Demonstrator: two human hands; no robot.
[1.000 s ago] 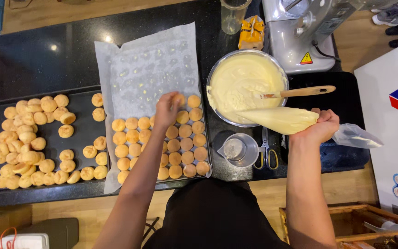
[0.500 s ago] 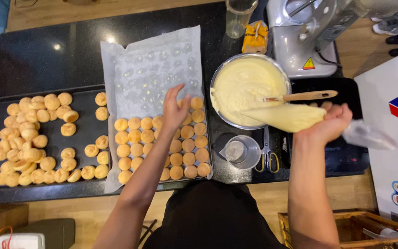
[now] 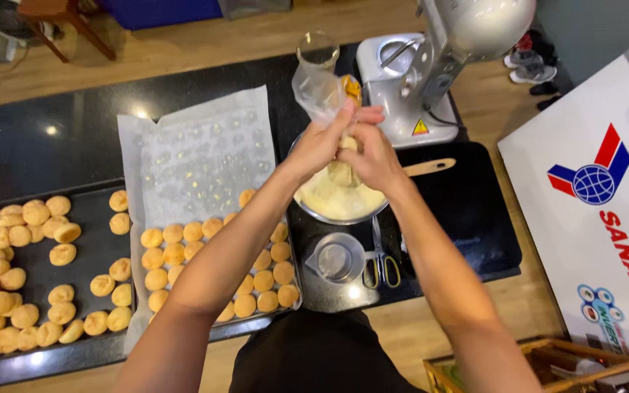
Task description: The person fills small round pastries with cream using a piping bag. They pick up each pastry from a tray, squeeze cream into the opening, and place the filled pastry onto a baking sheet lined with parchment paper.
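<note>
1. While both my hands meet above the metal bowl (image 3: 329, 211), left hand (image 3: 319, 142) and right hand (image 3: 373, 156) clench the cream-filled piping bag (image 3: 340, 171)
2. Puffs (image 3: 263, 280) fill the tray on the tabletop

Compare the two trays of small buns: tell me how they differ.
The left tray is bare dark metal, while the right tray is lined with white parchment. Buns on the left tray lie in a loose heap with gaps; buns on the right tray sit in neat rows at the near end, leaving the far parchment bare. The left forearm crosses above the right tray only. Both hold small round golden buns.
</note>
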